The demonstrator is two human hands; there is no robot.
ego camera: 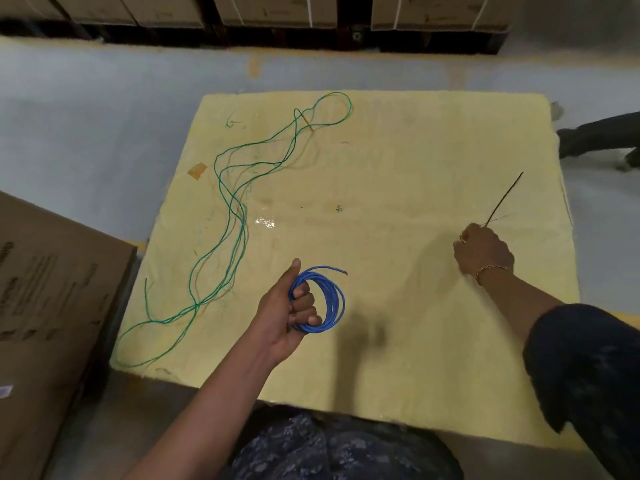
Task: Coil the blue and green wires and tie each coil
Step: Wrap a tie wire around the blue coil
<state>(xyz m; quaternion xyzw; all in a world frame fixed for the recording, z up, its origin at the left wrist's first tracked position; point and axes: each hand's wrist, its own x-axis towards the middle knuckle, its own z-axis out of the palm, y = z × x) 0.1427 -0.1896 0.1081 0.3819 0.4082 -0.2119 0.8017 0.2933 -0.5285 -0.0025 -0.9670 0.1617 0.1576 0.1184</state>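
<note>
Yellow foam sheet (pixel 398 174) covers the work surface, a cardboard box (pixel 52 289) at its left edge. Loose green wire (pixel 228 199) sprawls over the sheet's left side. Left hand (pixel 294 306) grips the coiled blue wire (pixel 327 299), fingers curled through it. Right hand (pixel 483 252) pinches a black cable tie (pixel 505 197) near the right edge.

The left hand (pixel 291 306) is hiding part of the blue coil (pixel 336 303). The right hand (pixel 485 252) is covering the near end of the black tie (pixel 504 199). The left edge is cutting off the brown box (pixel 52 289).
</note>
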